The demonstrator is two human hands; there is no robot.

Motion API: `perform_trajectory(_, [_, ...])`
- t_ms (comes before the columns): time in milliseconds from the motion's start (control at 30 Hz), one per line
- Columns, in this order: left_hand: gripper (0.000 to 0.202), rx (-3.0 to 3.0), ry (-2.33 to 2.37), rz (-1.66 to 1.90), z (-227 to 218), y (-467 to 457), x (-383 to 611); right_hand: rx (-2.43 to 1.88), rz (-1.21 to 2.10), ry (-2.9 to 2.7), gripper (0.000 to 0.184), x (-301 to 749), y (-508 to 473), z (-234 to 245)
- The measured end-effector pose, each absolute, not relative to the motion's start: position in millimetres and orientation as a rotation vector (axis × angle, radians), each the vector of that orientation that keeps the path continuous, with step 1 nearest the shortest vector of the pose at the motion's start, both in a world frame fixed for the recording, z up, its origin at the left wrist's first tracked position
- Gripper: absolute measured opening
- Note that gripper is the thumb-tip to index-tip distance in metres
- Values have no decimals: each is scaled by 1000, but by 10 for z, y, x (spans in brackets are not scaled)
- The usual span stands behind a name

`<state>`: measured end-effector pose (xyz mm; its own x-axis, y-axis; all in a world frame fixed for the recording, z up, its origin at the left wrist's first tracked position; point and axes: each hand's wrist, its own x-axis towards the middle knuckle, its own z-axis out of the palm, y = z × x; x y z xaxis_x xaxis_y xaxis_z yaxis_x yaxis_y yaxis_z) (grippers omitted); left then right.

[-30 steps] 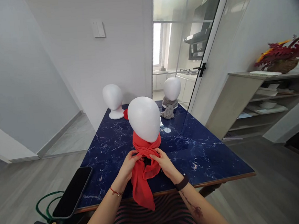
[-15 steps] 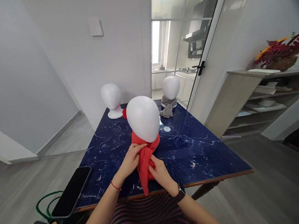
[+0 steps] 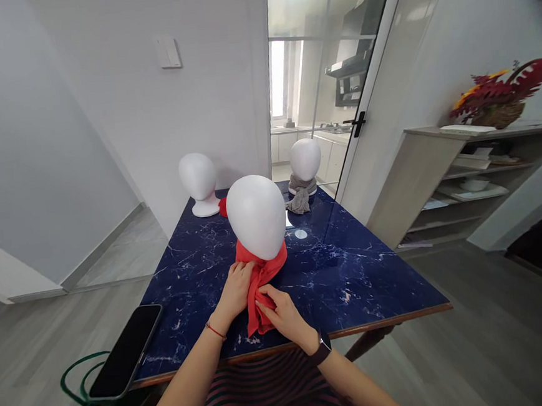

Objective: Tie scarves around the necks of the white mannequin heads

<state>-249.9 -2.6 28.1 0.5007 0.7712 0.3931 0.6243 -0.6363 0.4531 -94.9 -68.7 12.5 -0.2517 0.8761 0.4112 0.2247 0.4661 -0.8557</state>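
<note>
A white foam mannequin head (image 3: 256, 213) stands near the table's front edge, with a red scarf (image 3: 260, 301) wrapped round its neck and hanging down in front. On the scarf's left side, just under the head, my left hand (image 3: 236, 287) is closed with its fingers on the cloth. My right hand (image 3: 279, 310) pinches the hanging part of the scarf lower down on the right. The head's base is hidden behind the scarf and my hands.
The blue marble-patterned table (image 3: 346, 272) also bears a bare white head (image 3: 198, 177) at back left and another head (image 3: 305, 159) with a grey scarf (image 3: 300, 197) at back right. A black phone (image 3: 126, 352) lies at the left corner. Shelves (image 3: 442, 171) stand to the right.
My left hand has closed further on the scarf near the neck. My right hand has shifted on the cloth, and the hanging end is more bunched and sits higher.
</note>
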Motion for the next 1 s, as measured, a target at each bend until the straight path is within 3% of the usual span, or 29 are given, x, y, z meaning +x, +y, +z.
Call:
perform_trajectory(233, [45, 2397, 1199, 889, 263, -42, -2496, -1075, 777, -1511, 23, -767, -506, 154])
perform_trajectory(400, [35, 2233, 1147, 1026, 211, -35, -2478, -932, 538, -1981, 30, -602, -258, 250])
perform_trajectory(500, [39, 2094, 1122, 1098, 180, -53, -2477, -709, 367, -2264, 37, -624, -166, 267])
perform_trajectory(667, [53, 1887, 1095, 1156, 123, -71, -2471, -633, 257, -2282, 41, -731, -8, 194])
perform_trajectory(1000, [57, 2021, 1195, 1171, -10, 8, -2474, -870, 318, -2258, 24, -663, 11, 97])
